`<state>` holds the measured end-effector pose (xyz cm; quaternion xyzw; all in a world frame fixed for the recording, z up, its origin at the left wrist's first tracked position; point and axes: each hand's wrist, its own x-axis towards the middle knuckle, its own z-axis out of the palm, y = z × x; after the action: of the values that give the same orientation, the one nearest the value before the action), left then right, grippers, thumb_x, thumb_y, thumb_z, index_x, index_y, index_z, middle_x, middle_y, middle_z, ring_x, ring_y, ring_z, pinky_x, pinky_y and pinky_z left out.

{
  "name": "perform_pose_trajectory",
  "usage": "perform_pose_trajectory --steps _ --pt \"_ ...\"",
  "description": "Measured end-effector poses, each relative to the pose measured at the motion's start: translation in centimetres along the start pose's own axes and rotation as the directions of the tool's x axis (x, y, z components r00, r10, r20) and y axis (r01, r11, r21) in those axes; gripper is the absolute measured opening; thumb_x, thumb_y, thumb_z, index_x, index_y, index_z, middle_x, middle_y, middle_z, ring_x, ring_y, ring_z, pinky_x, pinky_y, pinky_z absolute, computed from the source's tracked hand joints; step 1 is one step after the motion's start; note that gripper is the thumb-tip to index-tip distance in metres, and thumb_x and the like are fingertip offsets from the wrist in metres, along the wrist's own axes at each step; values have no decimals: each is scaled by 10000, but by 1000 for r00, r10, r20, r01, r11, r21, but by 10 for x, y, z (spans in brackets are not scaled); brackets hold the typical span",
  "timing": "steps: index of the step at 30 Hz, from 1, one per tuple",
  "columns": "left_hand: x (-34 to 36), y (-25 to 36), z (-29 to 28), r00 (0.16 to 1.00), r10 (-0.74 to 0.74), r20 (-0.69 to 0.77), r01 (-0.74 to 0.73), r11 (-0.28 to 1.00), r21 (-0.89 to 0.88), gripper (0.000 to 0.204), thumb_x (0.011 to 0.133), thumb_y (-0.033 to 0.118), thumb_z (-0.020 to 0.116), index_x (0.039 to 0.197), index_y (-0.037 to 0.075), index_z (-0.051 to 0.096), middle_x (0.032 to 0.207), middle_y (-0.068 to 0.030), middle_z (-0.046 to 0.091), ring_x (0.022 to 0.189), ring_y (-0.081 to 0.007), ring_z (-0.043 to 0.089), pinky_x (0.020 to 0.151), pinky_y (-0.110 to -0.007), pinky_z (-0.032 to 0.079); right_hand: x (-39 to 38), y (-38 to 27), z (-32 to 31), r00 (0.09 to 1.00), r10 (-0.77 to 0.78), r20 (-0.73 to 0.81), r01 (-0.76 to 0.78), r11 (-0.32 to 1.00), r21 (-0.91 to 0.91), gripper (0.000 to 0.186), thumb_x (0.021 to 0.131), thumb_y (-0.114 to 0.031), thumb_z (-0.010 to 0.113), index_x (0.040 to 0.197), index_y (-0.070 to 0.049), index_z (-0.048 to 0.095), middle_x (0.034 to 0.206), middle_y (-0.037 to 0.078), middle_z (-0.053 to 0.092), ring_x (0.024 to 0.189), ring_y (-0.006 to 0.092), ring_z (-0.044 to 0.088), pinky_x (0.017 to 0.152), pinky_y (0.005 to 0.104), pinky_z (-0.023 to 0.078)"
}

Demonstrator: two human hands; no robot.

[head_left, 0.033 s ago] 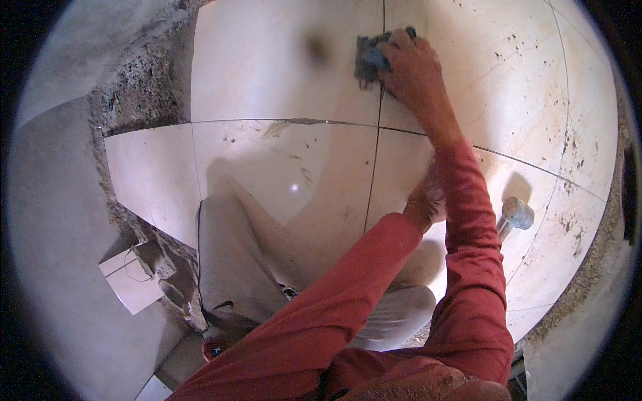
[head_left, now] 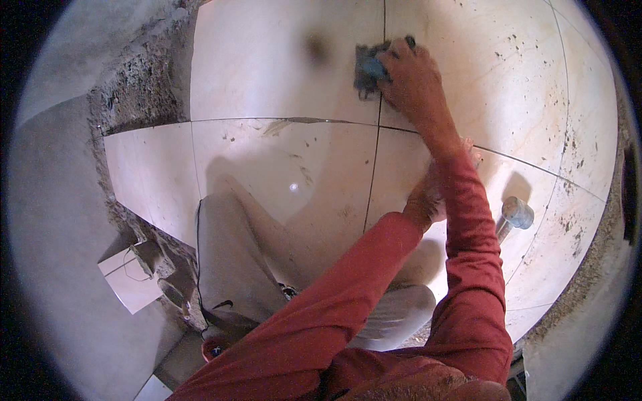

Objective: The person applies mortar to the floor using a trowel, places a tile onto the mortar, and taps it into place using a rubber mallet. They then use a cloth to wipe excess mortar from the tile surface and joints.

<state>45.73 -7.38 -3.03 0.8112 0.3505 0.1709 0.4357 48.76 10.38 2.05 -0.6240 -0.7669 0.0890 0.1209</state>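
Note:
My right hand is closed on a dirty blue-grey cloth, pressed over the dark grout line between two large cream floor tiles. Nearer my body, my left hand rests low by the tiles, partly behind my right forearm; some fingertips show just past that arm, but what they touch or hold is hidden. A mallet with a pale grey head lies on the tiles to the right of my hands.
Rough broken mortar borders the tiles on the left, with grey concrete beyond. A cut tile piece and rubble lie at lower left, near a trowel-like metal tool. My grey-trousered legs are folded on the floor.
My right hand and the cloth have shifted slightly down along the grout line, toward my body. My left hand stays where it was.

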Motion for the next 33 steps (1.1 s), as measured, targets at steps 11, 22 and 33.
perform_pose_trajectory --steps 11,22,33 --pt "-4 0 -7 990 -58 -130 80 983 168 781 930 385 536 1583 21 310 1669 -274 192 1554 -431 171 1263 -593 62 4 41 -31 996 84 27 -83 789 609 319 870 -264 748 1078 -32 679 954 100 721 844 203 670 786 391 547" --pt "-15 6 -15 961 -67 -267 5 974 -227 671 965 366 553 1525 40 378 1565 -174 403 1482 -321 310 1244 -499 214 76 58 50 946 12 -324 -21 999 -24 503 855 -342 731 1285 -98 638 1331 176 623 1153 405 621 989 535 492" --pt "-105 9 -60 932 359 54 -363 913 186 431 866 207 684 1261 38 644 1423 -161 555 1373 -390 473 1193 -546 329 -101 42 -21 867 474 151 -452 624 637 327 875 -219 717 1128 -13 711 1118 188 703 1024 312 677 909 437 533"
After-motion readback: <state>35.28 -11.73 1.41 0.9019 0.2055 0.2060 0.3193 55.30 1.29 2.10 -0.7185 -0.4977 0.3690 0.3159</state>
